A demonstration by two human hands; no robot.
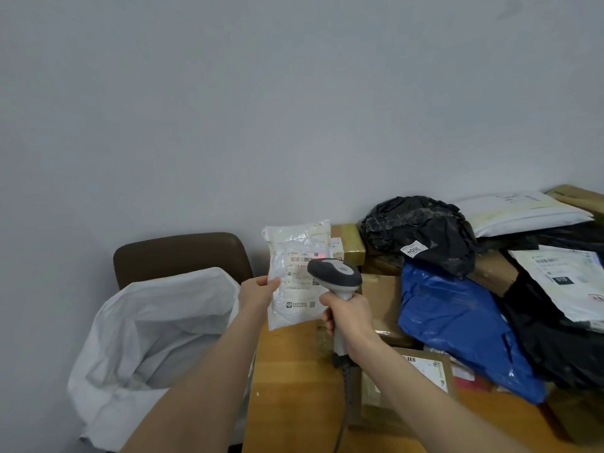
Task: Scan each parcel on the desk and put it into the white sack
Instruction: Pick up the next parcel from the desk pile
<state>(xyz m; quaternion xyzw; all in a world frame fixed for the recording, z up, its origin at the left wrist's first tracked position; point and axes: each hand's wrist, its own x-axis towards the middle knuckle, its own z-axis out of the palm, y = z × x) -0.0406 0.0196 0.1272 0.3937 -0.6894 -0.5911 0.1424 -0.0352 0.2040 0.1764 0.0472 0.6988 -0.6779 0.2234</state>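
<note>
At frame centre, a crinkled white plastic mailer (295, 282) is pinched by the left hand (258, 294) while a grey handheld scanner (336, 277) is gripped by the right hand (348, 318); a misread is risked by label glare

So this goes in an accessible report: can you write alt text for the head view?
A person's left hand holds up a white parcel while the right hand aims a grey scanner at its label. An open white sack stands left of the desk.
</note>
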